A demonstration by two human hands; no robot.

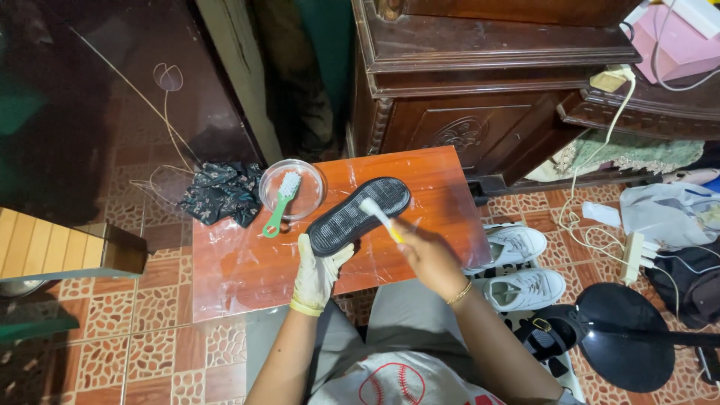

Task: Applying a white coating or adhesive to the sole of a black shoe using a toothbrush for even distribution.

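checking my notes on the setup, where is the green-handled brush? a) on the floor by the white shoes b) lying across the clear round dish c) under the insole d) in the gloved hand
b: the green-handled brush lies with its bristle head in the clear round dish and its handle out over the rim onto the red table.

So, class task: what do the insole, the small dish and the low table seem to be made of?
Insole: probably dark foam or rubber, matte, with a ridged grid texture.
Dish: clear plastic or glass; the table shows through.
Table: reddish wood-look top, glossy, apparently under wrinkled clear film.
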